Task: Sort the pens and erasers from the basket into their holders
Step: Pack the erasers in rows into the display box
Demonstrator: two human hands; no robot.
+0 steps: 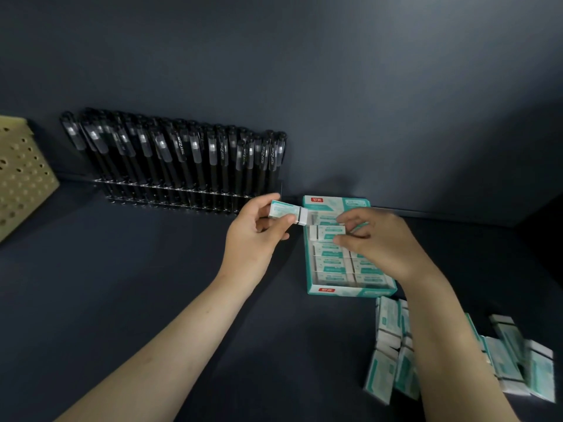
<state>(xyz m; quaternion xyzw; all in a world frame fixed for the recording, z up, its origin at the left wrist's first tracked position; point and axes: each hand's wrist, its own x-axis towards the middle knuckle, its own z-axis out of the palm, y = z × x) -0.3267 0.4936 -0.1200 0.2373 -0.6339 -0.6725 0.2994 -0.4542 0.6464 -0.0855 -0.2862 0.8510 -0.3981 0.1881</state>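
My left hand [254, 231] pinches a white eraser in a teal sleeve [288, 212] just left of the teal eraser box [335, 292]. The box lies flat on the dark table and holds several erasers in two columns. My right hand [377, 239] is over the box, its fingers curled on an eraser [327, 232] in the second row. Several loose erasers [393, 345] lie on the table near my right forearm. Black pens [170, 159] stand in rows in a clear holder [182, 197] at the back left.
A tan perforated board [21, 175] leans at the far left edge. A dark wall rises right behind the pen holder and the eraser box. Bare dark table surface [122, 269] spreads under my left forearm.
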